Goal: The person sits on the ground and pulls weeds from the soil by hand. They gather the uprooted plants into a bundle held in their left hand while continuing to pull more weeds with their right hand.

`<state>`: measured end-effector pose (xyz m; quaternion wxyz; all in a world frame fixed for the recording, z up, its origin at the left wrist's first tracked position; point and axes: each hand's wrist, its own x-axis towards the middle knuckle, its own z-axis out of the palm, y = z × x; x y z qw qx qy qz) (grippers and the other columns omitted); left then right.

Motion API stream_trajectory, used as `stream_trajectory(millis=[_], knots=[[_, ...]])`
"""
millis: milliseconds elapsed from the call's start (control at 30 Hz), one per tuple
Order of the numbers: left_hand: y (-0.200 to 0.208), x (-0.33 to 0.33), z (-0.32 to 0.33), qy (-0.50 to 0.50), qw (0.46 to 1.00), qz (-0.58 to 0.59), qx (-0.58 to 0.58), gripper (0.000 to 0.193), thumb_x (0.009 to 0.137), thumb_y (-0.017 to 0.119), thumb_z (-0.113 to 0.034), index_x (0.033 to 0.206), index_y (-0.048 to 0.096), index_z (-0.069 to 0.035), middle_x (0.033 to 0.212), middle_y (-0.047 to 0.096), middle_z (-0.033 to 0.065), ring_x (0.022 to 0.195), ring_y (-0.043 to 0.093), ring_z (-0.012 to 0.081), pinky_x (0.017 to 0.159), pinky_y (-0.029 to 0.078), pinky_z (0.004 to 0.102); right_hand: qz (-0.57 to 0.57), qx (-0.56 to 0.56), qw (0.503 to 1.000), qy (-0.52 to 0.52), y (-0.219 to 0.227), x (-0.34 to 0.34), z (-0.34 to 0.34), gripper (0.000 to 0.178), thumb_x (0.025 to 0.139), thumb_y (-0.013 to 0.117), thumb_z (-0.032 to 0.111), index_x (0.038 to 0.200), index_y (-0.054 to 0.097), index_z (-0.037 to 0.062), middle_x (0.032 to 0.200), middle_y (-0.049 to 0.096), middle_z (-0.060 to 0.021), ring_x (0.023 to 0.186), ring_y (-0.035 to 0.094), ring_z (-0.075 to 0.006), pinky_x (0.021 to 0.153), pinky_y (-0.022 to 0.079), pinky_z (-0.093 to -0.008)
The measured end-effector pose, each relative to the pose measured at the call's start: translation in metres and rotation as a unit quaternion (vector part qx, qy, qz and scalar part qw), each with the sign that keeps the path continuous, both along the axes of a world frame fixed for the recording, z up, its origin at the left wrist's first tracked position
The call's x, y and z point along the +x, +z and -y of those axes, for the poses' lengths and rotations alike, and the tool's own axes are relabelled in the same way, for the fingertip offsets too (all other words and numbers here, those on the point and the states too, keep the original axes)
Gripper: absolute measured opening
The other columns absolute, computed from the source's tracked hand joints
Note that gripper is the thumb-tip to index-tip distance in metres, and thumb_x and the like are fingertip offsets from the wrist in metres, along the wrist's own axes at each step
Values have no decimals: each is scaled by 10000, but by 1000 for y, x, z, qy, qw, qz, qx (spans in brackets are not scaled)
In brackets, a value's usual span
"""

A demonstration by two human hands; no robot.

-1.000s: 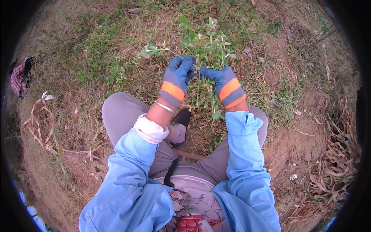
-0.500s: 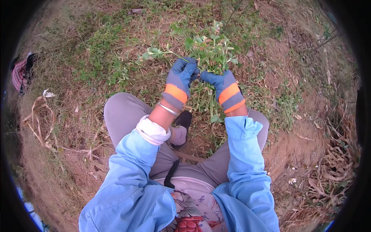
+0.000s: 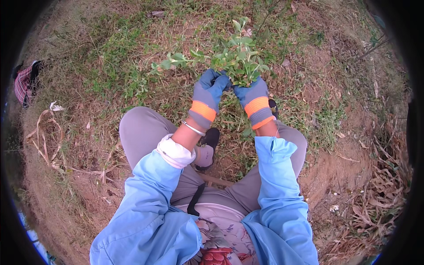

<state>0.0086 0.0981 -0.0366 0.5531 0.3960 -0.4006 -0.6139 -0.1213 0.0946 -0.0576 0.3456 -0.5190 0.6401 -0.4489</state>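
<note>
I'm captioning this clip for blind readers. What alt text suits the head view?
Seen from above, a crouching person's left hand and right hand, in blue gloves with orange bands, grip a leafy green plant growing from patchy grass and bare soil. Light blue sleeves fill the foreground.

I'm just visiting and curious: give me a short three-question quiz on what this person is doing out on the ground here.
1. True or false: both gloved hands, the left hand and the right hand, are closed on the leafy green plant.
2. What lies at the far left edge of the view? A) a checked red cloth B) a metal bucket C) a garden hose
3. Fill in: the dark shoe shows between the person's bent ____.

Key
1. True; both grip it low, near its base.
2. A, the checked red cloth.
3. Knees, in grey trousers.
</note>
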Motion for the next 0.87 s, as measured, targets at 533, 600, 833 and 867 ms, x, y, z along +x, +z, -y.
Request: stream_trajectory(millis=[533, 600, 833, 867], knots=[[5, 7, -1, -80, 986, 143, 26, 193, 787, 560, -151, 933, 568, -26, 747, 545, -9, 630, 477, 69, 556, 397, 206, 429, 33, 902, -47, 23, -9, -5, 339, 615, 704, -26, 923, 563, -24, 827, 610, -93, 693, 574, -173, 620, 464, -309], [8, 6, -1, -85, 983, 161, 23, 199, 786, 565, -154, 933, 572, -20, 753, 549, -12, 640, 475, 63, 555, 394, 203, 440, 34, 897, -21, 22, -11, -5, 317, 629, 686, -34, 922, 566, -26, 825, 615, -94, 701, 581, -177, 624, 465, -309], [6, 5, -2, -143, 968, 197, 65, 205, 789, 580, -188, 919, 585, -30, 744, 554, -10, 647, 487, 58, 569, 411, 201, 460, 22, 887, -25, 19, -16, -5, 318, 628, 667, -42, 932, 576, -26, 812, 627, -91, 716, 593, -182, 654, 474, -309], [6, 5, -3, -144, 967, 198, 66, 205, 789, 580, -188, 919, 585, -30, 744, 554, -10, 647, 487, 58, 569, 411, 201, 463, 15, 886, -25, 18, -16, -5, 315, 635, 666, -35, 937, 576, -28, 818, 627, -94, 725, 599, -192, 670, 477, -314]])
